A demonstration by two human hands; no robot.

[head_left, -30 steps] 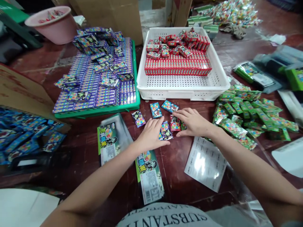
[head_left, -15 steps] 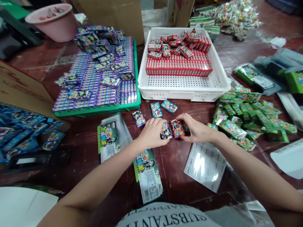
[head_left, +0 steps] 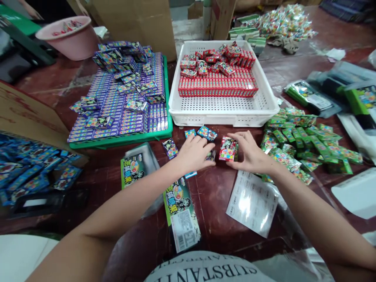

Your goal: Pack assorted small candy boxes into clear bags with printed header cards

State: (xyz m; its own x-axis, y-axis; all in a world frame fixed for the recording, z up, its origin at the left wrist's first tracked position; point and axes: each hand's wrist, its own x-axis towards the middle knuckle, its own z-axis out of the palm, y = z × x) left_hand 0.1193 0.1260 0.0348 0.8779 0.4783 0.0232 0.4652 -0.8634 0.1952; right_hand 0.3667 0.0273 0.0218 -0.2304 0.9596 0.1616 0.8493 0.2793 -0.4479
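Observation:
My right hand (head_left: 249, 153) pinches a small red candy box (head_left: 227, 149) between thumb and fingers, with a green box (head_left: 236, 150) against its right side. My left hand (head_left: 194, 155) is curled over a dark small candy box (head_left: 210, 155), mostly covered by the fingers. A blue edge (head_left: 191, 174) shows below the left palm; how it is held is hidden. Just beyond the left hand lie a blue candy box (head_left: 207, 133) and another blue one (head_left: 190, 133), partly covered. A purple candy box (head_left: 170, 148) lies left of the hand.
Behind stand a green tray (head_left: 117, 141) of purple boxes and a white crate (head_left: 223, 119) of red boxes. Green boxes (head_left: 305, 137) are heaped at right, blue ones (head_left: 26, 168) at left. Printed packaging (head_left: 182, 211) and a sticker sheet (head_left: 252, 203) lie in front.
My right hand has moved slightly right with the red and green boxes, away from the left hand. My left hand has shifted up and right, now covering part of a blue box.

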